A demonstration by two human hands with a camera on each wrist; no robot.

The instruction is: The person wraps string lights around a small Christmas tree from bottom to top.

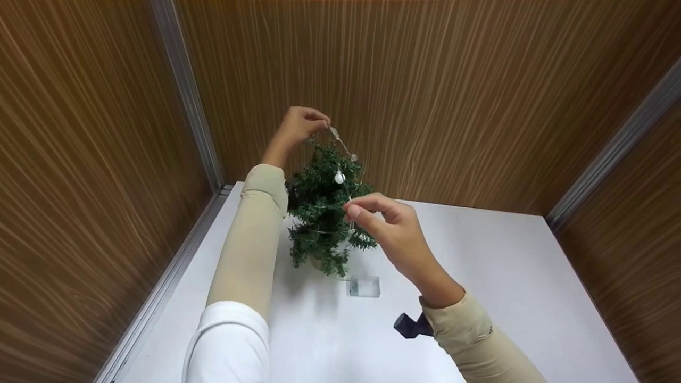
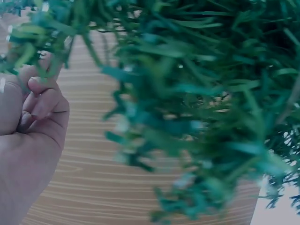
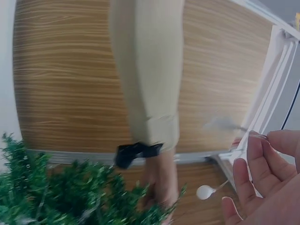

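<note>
A small green artificial Christmas tree (image 1: 319, 207) stands on the white table, filling much of the left wrist view. My left hand (image 1: 302, 127) is at the treetop and pinches a thin light string (image 1: 343, 144) between thumb and fingertips. In front of the tree's right side, my right hand (image 1: 391, 226) pinches the string's thin wire between thumb and index finger. A round white bulb (image 1: 339, 177) hangs on the wire between the hands; in the right wrist view a white bulb (image 3: 205, 191) dangles near the right fingers.
A clear rectangular box (image 1: 364, 286) lies on the white table (image 1: 319, 340) in front of the tree. Wood-grain panels (image 1: 425, 106) with metal edge strips (image 1: 194, 90) enclose the table. A dark wrist mount (image 1: 409, 325) shows beside the right sleeve.
</note>
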